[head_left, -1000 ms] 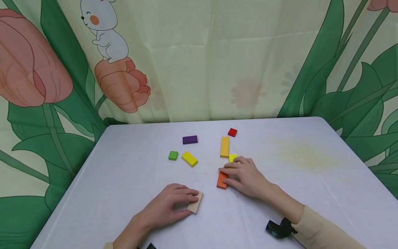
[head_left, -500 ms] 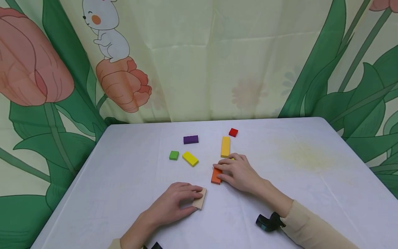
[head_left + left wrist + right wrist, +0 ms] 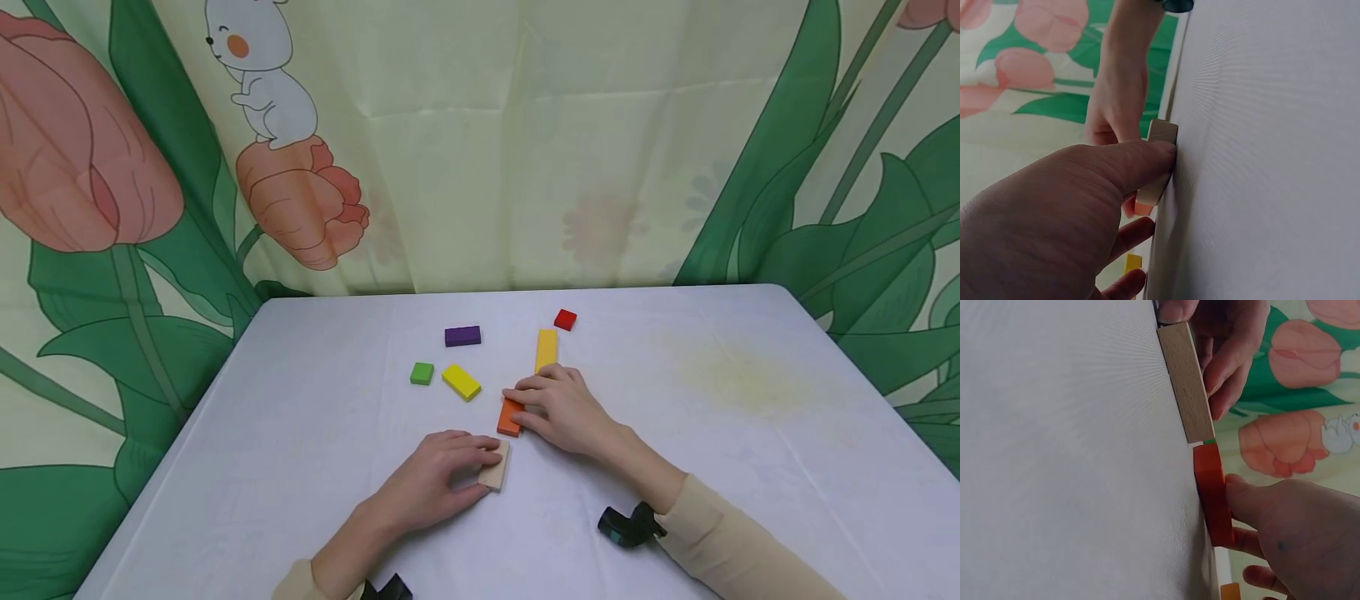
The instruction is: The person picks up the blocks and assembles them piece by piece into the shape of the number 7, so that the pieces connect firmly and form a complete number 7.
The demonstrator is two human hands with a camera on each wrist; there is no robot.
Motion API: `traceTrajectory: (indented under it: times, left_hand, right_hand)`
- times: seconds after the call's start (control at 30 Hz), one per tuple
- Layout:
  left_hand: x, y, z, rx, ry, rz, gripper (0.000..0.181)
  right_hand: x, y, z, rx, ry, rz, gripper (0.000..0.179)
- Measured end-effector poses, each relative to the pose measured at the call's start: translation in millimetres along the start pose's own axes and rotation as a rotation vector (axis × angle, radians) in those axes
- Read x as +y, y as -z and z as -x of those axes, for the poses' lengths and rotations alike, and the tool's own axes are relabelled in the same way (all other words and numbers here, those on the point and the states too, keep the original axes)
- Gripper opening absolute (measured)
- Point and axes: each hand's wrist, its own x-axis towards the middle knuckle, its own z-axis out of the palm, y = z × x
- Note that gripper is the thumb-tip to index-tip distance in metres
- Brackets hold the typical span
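My left hand (image 3: 442,477) pinches a flat, plain wooden block (image 3: 496,468) on the white tabletop, thumb at its near end and fingers at its far end. In the right wrist view this wooden block (image 3: 1186,381) stands nearly end to end with an orange block (image 3: 1213,494). My right hand (image 3: 568,412) holds that orange block (image 3: 509,418) by thumb and fingers, just beyond the wooden one. Past my right fingers a long amber-yellow block (image 3: 547,348) shows, its near end covered by the hand.
A yellow block (image 3: 461,382), a green cube (image 3: 422,373) and a purple block (image 3: 462,336) lie at the left back. Farther right is a small red block (image 3: 566,319). A printed curtain (image 3: 450,167) hangs behind the table's far edge.
My left hand has slid right and slightly away with the wooden block. My right hand has drawn the orange block left, narrowing the gap, and now covers the small yellow block seen earlier.
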Motion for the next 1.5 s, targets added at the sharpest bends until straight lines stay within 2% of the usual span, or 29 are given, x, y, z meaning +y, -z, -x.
traceTrajectory:
  times: [0.17, 0.4, 0.63, 0.97, 1.5]
  left_hand:
    - [0.7, -0.9, -4.7, 0.012, -0.015, 0.020, 0.036]
    - [2.4, -3.3, -9.7, 0.009, 0.017, 0.034, 0.041]
    - [3.8, -4.6, -10.8, 0.017, 0.021, 0.044, 0.039]
    - [6.3, -4.9, -12.4, -0.019, 0.078, 0.080, 0.041]
    - [7.9, -5.4, -12.6, -0.031, 0.084, 0.078, 0.042]
  right_hand:
    - [-1.6, -1.5, -2.9, 0.005, 0.013, 0.002, 0.038]
    - [-3.4, -2.0, -4.6, -0.006, 0.012, -0.007, 0.038]
    - [-5.2, -0.5, -6.2, -0.018, 0.023, -0.013, 0.038]
    - [-3.7, 0.3, -7.3, -0.040, 0.030, -0.042, 0.039]
    - [-5.5, 2.9, -8.0, -0.054, 0.027, -0.070, 0.039]
